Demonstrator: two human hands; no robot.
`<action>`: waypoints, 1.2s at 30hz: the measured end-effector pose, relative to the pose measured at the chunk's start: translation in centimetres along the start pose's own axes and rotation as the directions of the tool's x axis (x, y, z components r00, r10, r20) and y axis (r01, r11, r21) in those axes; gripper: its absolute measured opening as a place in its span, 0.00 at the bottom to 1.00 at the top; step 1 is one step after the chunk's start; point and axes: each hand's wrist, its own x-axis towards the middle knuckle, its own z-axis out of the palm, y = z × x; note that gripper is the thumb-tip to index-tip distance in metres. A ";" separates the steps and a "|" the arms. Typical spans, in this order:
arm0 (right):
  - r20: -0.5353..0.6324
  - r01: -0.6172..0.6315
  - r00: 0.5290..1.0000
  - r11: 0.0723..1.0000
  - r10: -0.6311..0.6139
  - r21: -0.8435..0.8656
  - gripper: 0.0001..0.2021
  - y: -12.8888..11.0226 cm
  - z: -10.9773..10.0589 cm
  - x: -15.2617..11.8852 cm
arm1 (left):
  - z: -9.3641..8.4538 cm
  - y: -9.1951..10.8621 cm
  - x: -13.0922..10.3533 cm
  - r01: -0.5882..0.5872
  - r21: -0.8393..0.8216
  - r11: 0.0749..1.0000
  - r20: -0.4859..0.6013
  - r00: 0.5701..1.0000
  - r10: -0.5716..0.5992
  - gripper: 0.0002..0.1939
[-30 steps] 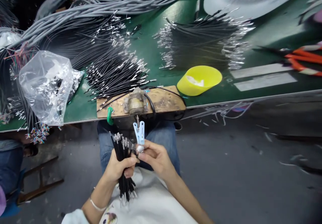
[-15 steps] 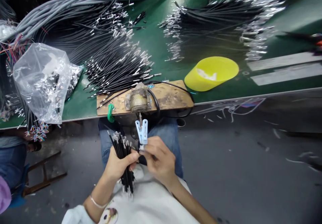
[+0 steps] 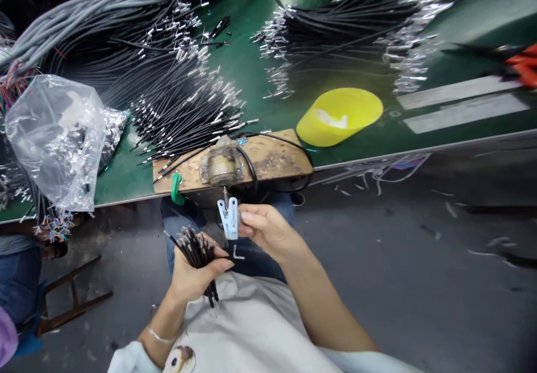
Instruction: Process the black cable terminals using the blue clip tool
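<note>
A bundle of short black cables [image 3: 196, 253] with silvery ends is held in my left hand [image 3: 197, 272], its thumb stretched across toward the right. My right hand [image 3: 266, 229] is beside a light blue clothespin [image 3: 229, 219], its fingers pressed together at the clip's right side; whether anything is between them cannot be made out. The clothespin hangs on the metal shaft of a small motor [image 3: 223, 164], which is fixed to a wooden board [image 3: 272, 157] at the table edge. Below the clip, a small white bent piece [image 3: 238, 253] shows above my lap.
Many black cables [image 3: 180, 104] lie behind the board, and another pile [image 3: 348, 23] is farther right. A yellow cup [image 3: 339, 117] lies tilted near the edge. A plastic bag [image 3: 56, 138], a green clamp [image 3: 177, 188] and orange-handled pliers [image 3: 522, 62] are also there.
My right hand has moved up from below the clothespin to its right side. My left hand, still around the bundle, has tilted slightly. The whole view has shifted a little.
</note>
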 end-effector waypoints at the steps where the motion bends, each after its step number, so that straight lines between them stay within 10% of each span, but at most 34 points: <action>1: -0.014 0.038 0.999 0.999 -0.038 -0.008 0.23 -0.2 0.3 0.3 | 0.0 0.0 0.0 -0.016 -0.001 1.000 -0.018 1.000 0.016 0.08; 10: -0.044 0.163 0.986 0.983 -0.159 0.081 0.21 0.2 2.8 1.1 | 0.8 0.4 1.0 -0.104 -0.060 0.993 -0.114 0.989 0.097 0.11; 19: 0.019 -0.008 1.000 0.941 0.002 0.338 0.23 1.9 1.8 1.3 | 1.0 0.6 1.0 -0.078 -0.065 0.995 -0.073 0.995 0.073 0.06; 29: -0.148 0.169 0.975 0.985 -0.163 0.030 0.16 3.8 -1.7 -0.9 | 0.3 0.3 0.0 -0.021 0.011 1.000 -0.046 0.999 0.022 0.05; 32: -0.122 0.331 0.921 0.910 -0.369 -0.250 0.14 3.5 -1.3 -2.1 | 0.3 -0.1 0.0 -0.018 0.028 0.999 -0.101 0.995 0.021 0.05; 36: 0.033 0.538 0.728 0.540 -0.685 -0.647 0.06 2.7 0.5 -3.0 | 0.4 -0.3 -0.1 0.039 0.061 0.997 -0.099 0.995 -0.033 0.05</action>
